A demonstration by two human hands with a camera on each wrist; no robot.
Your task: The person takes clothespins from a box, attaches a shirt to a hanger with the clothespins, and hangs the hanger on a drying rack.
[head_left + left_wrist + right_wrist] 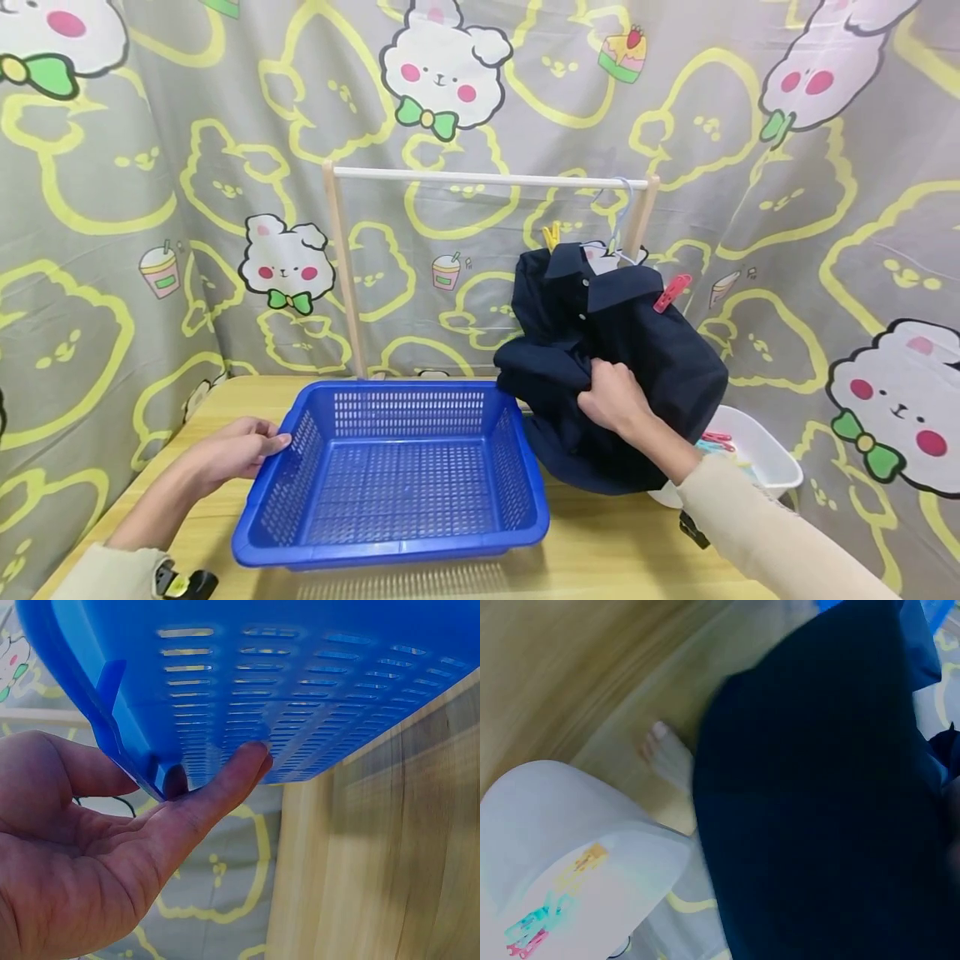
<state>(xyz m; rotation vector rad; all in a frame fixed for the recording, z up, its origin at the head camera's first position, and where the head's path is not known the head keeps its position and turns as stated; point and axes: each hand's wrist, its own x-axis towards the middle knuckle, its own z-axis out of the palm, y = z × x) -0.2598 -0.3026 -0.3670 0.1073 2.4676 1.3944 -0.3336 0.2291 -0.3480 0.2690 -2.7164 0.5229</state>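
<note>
My left hand (232, 454) grips the left rim of a blue perforated plastic basket (390, 550). In the left wrist view its thumb and fingers lie on either side of the rim, against the slotted wall (300, 682). Nothing lies inside the basket. My right hand (617, 396) holds bunched cloth at the front of a dark navy button-up shirt (667, 358). A light blue hanger (624, 212) carries the shirt. A yellow clothespin (552, 236) and a pink clothespin (672, 292) sit at its shoulders. In the right wrist view the shirt (810, 795) hides most of that hand.
The hanger hooks over the right end of a white rail (480, 177) on a wooden rack. Behind the shirt at right stands a white tub (776, 467) with several coloured clothespins (716, 440). Patterned curtains (465, 333) enclose the wooden table (600, 550).
</note>
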